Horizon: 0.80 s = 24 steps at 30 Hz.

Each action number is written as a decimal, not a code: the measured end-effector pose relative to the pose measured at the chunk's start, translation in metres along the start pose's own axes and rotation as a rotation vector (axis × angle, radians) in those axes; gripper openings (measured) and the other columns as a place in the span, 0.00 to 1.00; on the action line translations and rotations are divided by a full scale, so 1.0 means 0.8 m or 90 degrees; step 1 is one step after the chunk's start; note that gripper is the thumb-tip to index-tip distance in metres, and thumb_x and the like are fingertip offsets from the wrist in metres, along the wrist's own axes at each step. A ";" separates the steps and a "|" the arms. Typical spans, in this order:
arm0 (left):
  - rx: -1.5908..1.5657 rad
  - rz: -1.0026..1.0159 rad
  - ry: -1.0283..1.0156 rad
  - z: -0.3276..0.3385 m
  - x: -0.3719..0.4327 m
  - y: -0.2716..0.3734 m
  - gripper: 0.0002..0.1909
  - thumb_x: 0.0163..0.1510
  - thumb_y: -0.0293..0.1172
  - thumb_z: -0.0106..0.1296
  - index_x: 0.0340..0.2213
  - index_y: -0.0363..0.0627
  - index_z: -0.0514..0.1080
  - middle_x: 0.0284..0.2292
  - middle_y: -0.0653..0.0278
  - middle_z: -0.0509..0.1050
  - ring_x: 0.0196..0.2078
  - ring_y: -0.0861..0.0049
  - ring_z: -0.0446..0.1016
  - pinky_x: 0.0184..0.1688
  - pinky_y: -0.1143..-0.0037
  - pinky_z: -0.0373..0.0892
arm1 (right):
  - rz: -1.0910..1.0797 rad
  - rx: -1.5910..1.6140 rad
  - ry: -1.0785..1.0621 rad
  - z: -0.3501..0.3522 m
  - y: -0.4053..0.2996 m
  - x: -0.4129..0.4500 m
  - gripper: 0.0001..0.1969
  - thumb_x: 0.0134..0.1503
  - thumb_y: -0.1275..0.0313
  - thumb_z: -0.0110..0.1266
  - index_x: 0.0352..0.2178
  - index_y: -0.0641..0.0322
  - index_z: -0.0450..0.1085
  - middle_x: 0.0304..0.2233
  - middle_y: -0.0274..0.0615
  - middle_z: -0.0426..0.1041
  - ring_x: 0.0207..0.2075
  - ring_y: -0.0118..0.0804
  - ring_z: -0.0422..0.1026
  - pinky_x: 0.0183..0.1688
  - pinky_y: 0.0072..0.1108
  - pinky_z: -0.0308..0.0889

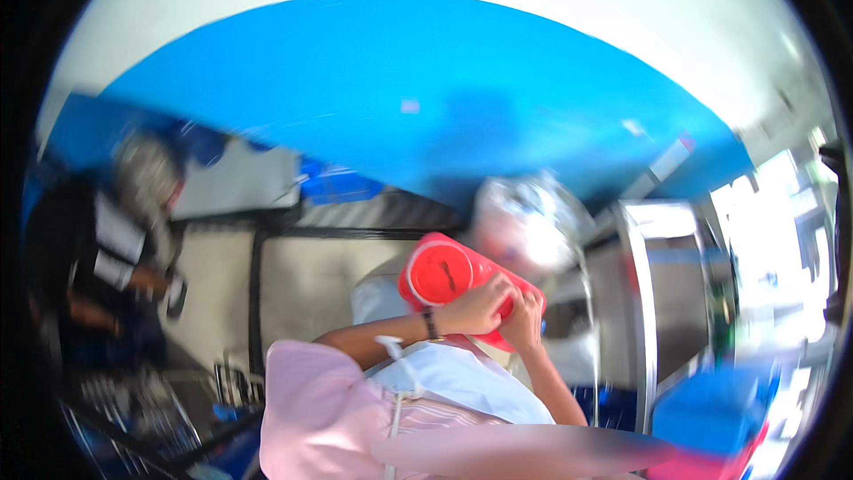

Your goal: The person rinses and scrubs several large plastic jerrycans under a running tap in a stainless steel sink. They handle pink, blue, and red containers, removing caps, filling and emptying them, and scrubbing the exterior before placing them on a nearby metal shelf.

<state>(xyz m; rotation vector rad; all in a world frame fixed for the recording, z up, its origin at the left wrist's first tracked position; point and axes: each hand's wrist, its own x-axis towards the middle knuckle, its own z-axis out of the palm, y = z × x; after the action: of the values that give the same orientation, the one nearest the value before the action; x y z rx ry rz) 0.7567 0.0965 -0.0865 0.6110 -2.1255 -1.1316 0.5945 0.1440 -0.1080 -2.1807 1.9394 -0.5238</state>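
Observation:
A red plastic container is in front of my body, tilted, over the light blue apron. A round ringed part at its left end has a dark mark or small item in it; I cannot tell which. My left hand, with a dark band at the wrist, lies across the container with its fingers bent. Close against it, my right hand grips the right end. The fingertips of both hands meet there, and anything small between them is hidden.
A clear plastic bag with blurred contents stands just beyond the container. To the right is a metal-framed rack, with a blue bin below it. A person in dark clothing is at the left. A blue wall rises ahead.

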 end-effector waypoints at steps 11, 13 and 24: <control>-0.022 0.449 0.183 0.139 0.101 0.204 0.14 0.42 0.22 0.51 0.35 0.42 0.71 0.45 0.51 0.64 0.50 0.56 0.63 0.46 0.66 0.65 | 0.454 0.336 0.715 -0.328 0.108 -0.318 0.11 0.42 0.83 0.56 0.32 0.70 0.71 0.30 0.37 0.74 0.33 0.25 0.71 0.38 0.17 0.66; -0.041 0.411 0.146 0.175 0.131 0.211 0.21 0.42 0.23 0.51 0.42 0.41 0.67 0.50 0.49 0.61 0.52 0.54 0.61 0.49 0.64 0.62 | 0.337 0.271 0.835 -0.340 0.116 -0.340 0.13 0.44 0.85 0.55 0.35 0.70 0.69 0.35 0.39 0.71 0.37 0.27 0.70 0.43 0.20 0.66; -0.481 0.131 -0.170 0.392 0.271 0.198 0.54 0.45 0.18 0.49 0.61 0.41 0.23 0.63 0.51 0.39 0.64 0.63 0.46 0.62 0.64 0.49 | 0.349 -0.309 0.690 -0.373 0.232 -0.296 0.16 0.30 0.72 0.57 0.27 0.61 0.74 0.23 0.41 0.73 0.31 0.42 0.72 0.43 0.31 0.62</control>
<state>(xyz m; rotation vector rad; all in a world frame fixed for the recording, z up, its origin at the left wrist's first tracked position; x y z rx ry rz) 0.3662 0.2085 -0.0135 -0.1117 -1.7057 -1.8140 0.2910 0.3818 0.0671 -1.4673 3.3380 -1.4372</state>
